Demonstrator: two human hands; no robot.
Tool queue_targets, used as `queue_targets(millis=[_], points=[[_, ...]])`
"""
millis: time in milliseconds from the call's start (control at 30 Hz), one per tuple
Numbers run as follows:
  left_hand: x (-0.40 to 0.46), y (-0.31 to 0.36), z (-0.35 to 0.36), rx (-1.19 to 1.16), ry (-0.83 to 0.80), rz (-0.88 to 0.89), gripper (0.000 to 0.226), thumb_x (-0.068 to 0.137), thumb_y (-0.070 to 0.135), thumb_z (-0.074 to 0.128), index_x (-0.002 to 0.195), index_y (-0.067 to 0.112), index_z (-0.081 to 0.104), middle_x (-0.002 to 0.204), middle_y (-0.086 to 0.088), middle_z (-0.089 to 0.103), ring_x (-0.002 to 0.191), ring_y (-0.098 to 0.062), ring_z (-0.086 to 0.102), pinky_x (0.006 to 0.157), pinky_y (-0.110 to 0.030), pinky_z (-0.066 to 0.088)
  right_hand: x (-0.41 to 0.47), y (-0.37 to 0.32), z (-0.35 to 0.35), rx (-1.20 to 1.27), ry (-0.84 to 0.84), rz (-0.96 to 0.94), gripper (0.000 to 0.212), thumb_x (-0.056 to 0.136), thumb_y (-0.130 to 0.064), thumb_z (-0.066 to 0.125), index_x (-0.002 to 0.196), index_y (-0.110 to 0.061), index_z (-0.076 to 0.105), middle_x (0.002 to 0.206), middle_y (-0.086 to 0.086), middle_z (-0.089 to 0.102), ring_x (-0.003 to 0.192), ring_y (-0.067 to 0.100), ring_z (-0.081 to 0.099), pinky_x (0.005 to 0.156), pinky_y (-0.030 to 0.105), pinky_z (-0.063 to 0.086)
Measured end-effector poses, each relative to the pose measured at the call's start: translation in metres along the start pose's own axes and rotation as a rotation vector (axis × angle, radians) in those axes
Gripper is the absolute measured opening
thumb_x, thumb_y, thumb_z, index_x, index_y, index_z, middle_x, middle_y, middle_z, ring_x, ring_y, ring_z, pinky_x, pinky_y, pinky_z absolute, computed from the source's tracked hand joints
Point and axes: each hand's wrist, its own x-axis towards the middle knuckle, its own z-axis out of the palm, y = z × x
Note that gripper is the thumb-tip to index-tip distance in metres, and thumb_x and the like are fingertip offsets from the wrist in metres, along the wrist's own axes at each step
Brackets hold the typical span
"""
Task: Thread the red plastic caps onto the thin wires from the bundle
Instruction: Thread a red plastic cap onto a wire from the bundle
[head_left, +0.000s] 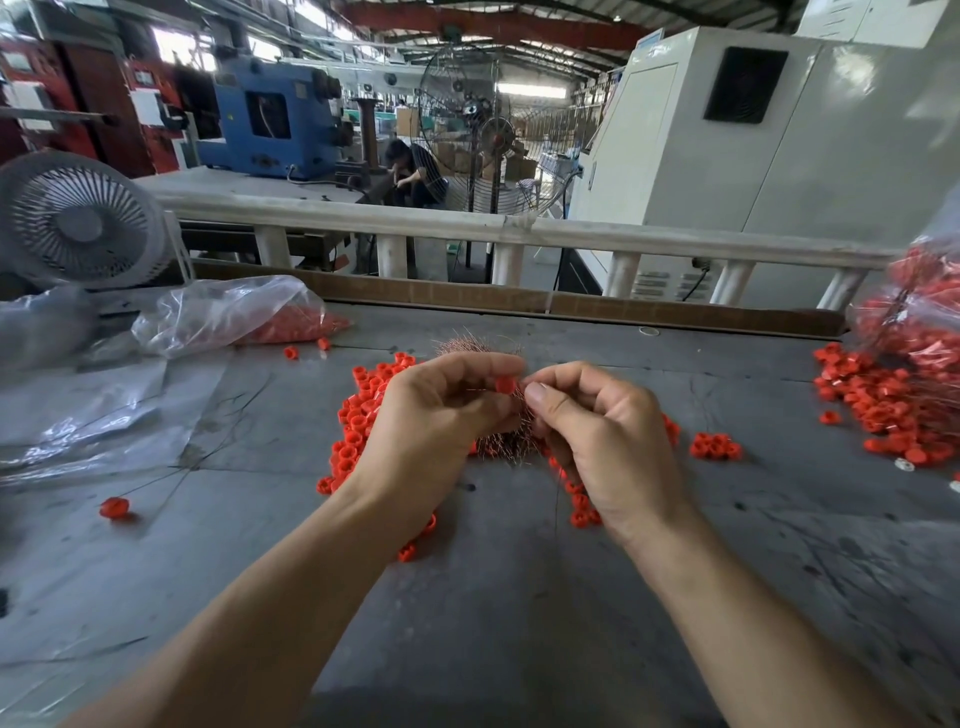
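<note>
Above the middle of the grey desk (519, 597), two bare hands meet, raised over a heap of loose red caps (358, 415) and a brush-like bundle of thin coppery wires (506, 441).

The left hand (431, 421) comes in from the lower left, wrist bent, with its thumb and forefinger pinched round one red cap (505, 385). The other fingers (467, 370) curl loosely above. The right hand (597, 436) comes in from the lower right, its thumb and forefinger pressed together just beside the cap, the remaining fingers folded into the palm. It seems to pinch a single wire, but the wire there is too fine to make out. A dark strand hangs below this hand towards the desk.

Judged from this, the step in hand is the threading itself: one cap held still, one wire end brought to its hole. Whether the wire has entered cannot be told. The next move calls for fine aim, a steady cap, and a short push of the wire through, without bending it.

More red caps lie heaped at the desk's right edge beside a filled clear bag (914, 312). Another clear bag (228, 312) holding caps lies towards the far left. One cap already on a wire (114, 507) lies near the left edge.
</note>
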Motion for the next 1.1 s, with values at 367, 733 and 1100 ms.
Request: queue_targets(millis=[367, 733, 1100], points=[[0.0016, -0.0023, -0.0015, -0.041, -0.012, 0.009, 0.025, 0.089, -0.004, 0.071, 0.106, 0.014, 0.077, 0.1, -0.009, 0.078, 0.096, -0.025, 0.076, 0.083, -0.027, 0.06, -0.0024, -0.0021, 0.0014, -0.12, 0.004, -0.071, 0.005, 0.087, -0.027, 0.071, 0.085, -0.027, 0.076, 0.072, 0.003, 0.073, 0.07, 0.024, 0.068, 0.068, 0.036, 0.057], [-0.0014, 0.001, 0.0001, 0.021, -0.022, 0.013, 0.028, 0.093, -0.003, 0.067, 0.109, 0.017, 0.078, 0.098, -0.015, 0.075, 0.09, -0.02, 0.074, 0.079, -0.026, 0.059, -0.0036, -0.0037, 0.0022, -0.162, -0.002, -0.058, 0.01, 0.092, -0.021, 0.073, 0.083, -0.025, 0.076, 0.072, 0.001, 0.075, 0.073, 0.023, 0.071, 0.066, 0.03, 0.057], [-0.0017, 0.002, 0.0002, 0.105, 0.015, 0.037, 0.027, 0.09, -0.003, 0.071, 0.108, 0.016, 0.076, 0.096, -0.006, 0.077, 0.085, -0.012, 0.072, 0.074, -0.024, 0.058, -0.0052, -0.0064, 0.0026, -0.193, 0.012, -0.043, 0.014, 0.093, -0.019, 0.073, 0.08, -0.024, 0.075, 0.062, 0.0, 0.069, 0.055, 0.005, 0.056, 0.05, 0.019, 0.044]])
